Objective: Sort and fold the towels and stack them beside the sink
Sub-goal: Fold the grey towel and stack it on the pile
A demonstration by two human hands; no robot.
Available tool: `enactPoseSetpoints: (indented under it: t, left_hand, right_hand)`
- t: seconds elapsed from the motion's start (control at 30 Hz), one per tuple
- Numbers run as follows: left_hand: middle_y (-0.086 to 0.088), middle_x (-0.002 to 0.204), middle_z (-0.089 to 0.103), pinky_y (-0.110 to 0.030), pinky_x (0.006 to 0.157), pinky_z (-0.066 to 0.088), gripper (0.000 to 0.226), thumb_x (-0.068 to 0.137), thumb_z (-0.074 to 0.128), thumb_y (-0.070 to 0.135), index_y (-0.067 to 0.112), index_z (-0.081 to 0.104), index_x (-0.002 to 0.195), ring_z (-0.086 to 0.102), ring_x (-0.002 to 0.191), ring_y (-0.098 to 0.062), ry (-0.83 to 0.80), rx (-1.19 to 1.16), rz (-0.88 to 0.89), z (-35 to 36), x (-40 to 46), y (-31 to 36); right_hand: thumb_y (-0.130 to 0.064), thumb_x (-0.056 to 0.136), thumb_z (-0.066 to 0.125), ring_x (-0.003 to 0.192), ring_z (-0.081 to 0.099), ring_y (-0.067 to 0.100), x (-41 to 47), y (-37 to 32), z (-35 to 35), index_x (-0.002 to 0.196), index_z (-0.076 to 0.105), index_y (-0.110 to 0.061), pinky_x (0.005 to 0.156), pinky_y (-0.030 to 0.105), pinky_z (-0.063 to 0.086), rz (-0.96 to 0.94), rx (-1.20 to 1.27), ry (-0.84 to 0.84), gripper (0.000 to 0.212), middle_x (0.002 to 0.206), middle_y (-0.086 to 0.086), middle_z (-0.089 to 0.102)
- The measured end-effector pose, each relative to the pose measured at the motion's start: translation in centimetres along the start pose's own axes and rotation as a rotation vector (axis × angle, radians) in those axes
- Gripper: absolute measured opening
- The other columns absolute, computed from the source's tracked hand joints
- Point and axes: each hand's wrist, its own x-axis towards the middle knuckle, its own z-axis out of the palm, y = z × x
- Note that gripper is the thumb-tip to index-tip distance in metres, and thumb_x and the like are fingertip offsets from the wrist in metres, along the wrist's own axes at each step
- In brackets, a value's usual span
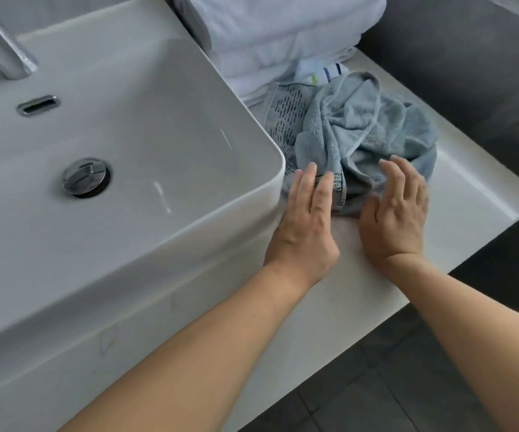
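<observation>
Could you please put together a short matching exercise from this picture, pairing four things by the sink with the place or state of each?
Things:
1. blue towel
2. white towels
3. drain plug
4. patterned cloth

Places or states:
A. folded in a stack at the back
B. crumpled on the counter
C. wedged between the basin and the blue towel
D. in the basin floor

Pairs: 1-B, 2-A, 3-D, 4-C
</observation>
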Motion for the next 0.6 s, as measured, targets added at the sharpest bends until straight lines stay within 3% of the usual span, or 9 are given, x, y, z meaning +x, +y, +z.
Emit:
enactPoseSetpoints:
  t: [0.13,0.3,0.43,0.6]
  left_hand:
    - [-0.022,0.134,0.050,-0.047,0.115,0.030,0.068,0.082,0.039,0.026,-0.001,0.042,0.144,0.042,0.128,-0.041,0.030,0.236,-0.104,2.5,1.8,-1.0]
    - [-0.015,0.101,0.054,-0.047,0.097,0.036,0.041,0.088,0.056,0.042,0.010,0.059,0.113,0.047,0.101,-0.038,0.063,0.375,-0.091,3.3,2.2,-1.0]
    - [-0.018,0.107,0.053,-0.050,0.103,0.038,0.030,0.094,0.055,0.041,0.011,0.058,0.099,0.048,0.105,-0.040,0.076,0.348,-0.110,3.3,2.2,-0.9]
    - [-0.023,0.126,0.058,-0.056,0.110,0.035,0.033,0.097,0.055,0.037,0.006,0.064,0.098,0.048,0.126,-0.045,0.070,0.328,-0.080,3.7,2.7,-1.2]
  right_hand:
    - [-0.025,0.096,0.039,0.143,0.026,0.023,4.1,2.6,0.6,0.143,0.038,-0.014,0.120,0.042,0.015,0.150,0.015,-0.005,0.048,0.153,0.006,0.034]
    - [-0.035,0.100,0.034,0.137,0.033,0.025,6.6,3.4,1.4,0.142,0.043,-0.013,0.118,0.036,0.018,0.182,-0.055,-0.068,0.048,0.146,0.007,0.044]
    - [-0.036,0.097,0.037,0.132,0.035,0.027,6.9,3.2,1.3,0.135,0.049,-0.015,0.116,0.039,0.019,0.229,-0.084,-0.089,0.045,0.140,0.006,0.046]
    - [-0.039,0.095,0.039,0.132,0.034,0.026,7.3,2.7,1.0,0.130,0.051,-0.016,0.114,0.039,0.018,0.280,-0.067,-0.113,0.044,0.137,0.005,0.046]
